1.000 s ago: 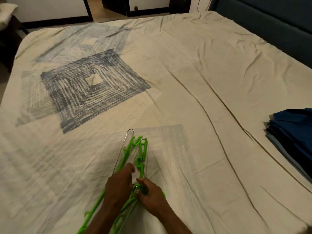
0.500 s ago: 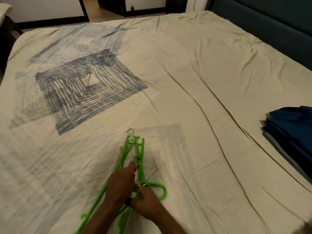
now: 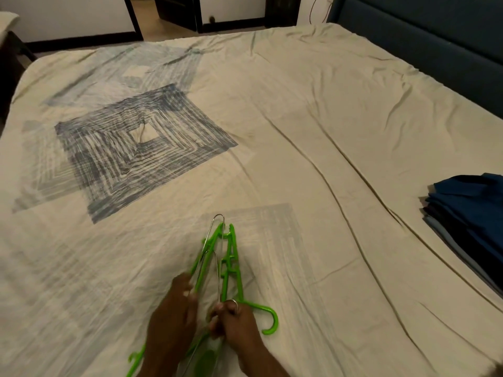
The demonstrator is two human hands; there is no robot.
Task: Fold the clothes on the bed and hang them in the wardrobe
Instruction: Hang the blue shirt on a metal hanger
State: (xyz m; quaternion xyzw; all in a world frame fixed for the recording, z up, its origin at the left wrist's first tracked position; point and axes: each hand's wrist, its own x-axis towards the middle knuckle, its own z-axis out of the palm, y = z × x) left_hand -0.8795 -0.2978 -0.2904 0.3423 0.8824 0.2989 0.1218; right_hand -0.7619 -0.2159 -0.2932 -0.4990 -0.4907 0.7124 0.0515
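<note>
A bunch of green plastic hangers lies on the bed sheet near the front edge, mixed with thin metal wire hangers. My left hand rests on the left side of the bunch, fingers on a green bar. My right hand pinches the hangers' necks, with a green hook sticking out to its right. A stack of folded dark blue clothes lies at the bed's right edge, well apart from both hands.
The cream sheet has grey-blue square prints and long creases. A dark blue headboard runs along the right. Beyond the far edge are a floor strip and dark door frames.
The hangers have been spread apart: the green hook has come out to the right of my right hand. My left hand slid slightly up along the bunch.
</note>
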